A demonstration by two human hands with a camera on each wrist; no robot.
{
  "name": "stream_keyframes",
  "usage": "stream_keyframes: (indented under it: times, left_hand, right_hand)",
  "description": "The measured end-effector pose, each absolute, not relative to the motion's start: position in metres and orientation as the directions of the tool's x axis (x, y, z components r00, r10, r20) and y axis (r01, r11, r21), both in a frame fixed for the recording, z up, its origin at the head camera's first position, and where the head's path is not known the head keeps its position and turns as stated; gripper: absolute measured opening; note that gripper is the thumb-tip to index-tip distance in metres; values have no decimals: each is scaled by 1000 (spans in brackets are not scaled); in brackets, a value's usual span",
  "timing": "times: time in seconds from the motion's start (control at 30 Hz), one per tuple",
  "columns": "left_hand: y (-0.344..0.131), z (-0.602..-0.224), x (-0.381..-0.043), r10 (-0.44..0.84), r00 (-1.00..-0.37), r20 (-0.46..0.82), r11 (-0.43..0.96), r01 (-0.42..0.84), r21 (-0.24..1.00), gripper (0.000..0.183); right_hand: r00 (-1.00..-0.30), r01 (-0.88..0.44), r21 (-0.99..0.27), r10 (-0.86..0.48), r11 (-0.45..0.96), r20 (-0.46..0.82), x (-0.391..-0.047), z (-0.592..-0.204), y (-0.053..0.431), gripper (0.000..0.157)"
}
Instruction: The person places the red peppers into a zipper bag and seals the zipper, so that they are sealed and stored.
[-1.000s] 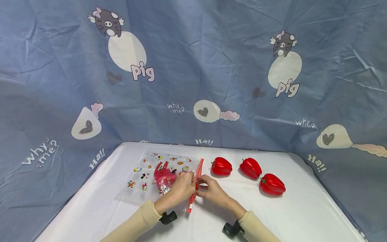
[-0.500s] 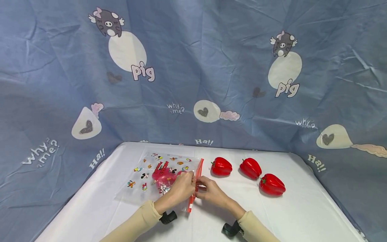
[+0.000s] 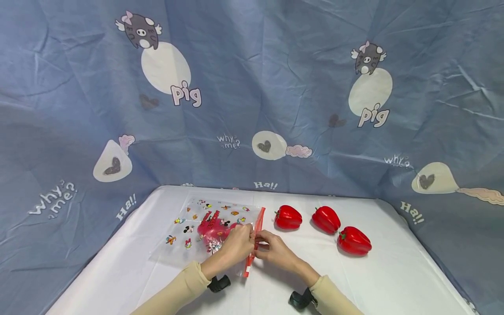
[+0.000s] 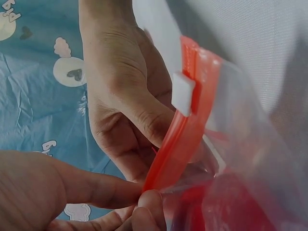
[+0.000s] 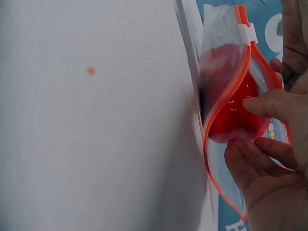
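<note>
A clear zip bag (image 3: 175,234) with cartoon prints and a red zip edge lies flat, its mouth toward the right. Inside shows a red bell pepper (image 3: 210,229), pinkish through the plastic. My left hand (image 3: 235,245) pinches the red zip edge (image 4: 166,159) between thumb and finger. At the bag's parted mouth, my right hand (image 3: 277,251) has curled fingers on a red bell pepper (image 5: 236,113), its thumb over the front and fingertips along the underside. A white slider (image 4: 183,94) sits near one end of the zip.
Three more red bell peppers, the left one (image 3: 288,217), the middle one (image 3: 327,219) and the right one (image 3: 354,241), lie right of the bag on the white-covered table (image 3: 393,280). Behind the table hangs a blue printed cloth (image 3: 244,100).
The pepper showing through the bag has shifted slightly left, deeper into it. The right hand's fingers have moved a little at the mouth. The left hand stays in place.
</note>
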State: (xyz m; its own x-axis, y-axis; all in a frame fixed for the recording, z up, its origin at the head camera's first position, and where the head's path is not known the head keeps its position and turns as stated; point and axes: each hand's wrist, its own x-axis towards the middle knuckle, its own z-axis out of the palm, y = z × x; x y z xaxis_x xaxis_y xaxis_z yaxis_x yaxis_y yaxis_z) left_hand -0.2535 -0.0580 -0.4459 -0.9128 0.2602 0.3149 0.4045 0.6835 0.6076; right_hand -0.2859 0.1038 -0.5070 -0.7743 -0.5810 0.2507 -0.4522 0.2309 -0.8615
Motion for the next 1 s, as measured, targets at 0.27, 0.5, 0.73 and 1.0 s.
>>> stream_keyframes:
  times: [0.27,0.5,0.73,1.0]
  left_hand:
    - [-58,-449,-253,270,-913,307,666,407,625,14]
    - [-57,-449,-254,271,-910,314,678,412,609,14]
    - [-56,-449,-253,264,-912,314,670,408,620,16]
    - [-58,-445,-253,255,-905,339,676,418,606,16]
  right_hand:
    - [-778,-443,-872,-572,207,259,-289,-511,112,38]
    - [-782,-421,-885,-573,197,245,-283,-495,117,39]
    - [-799,-411,-889,-549,201,245,-274,-470,125,39]
    - [-811,-476,-841,-498,257,307,-283,-456,142,34]
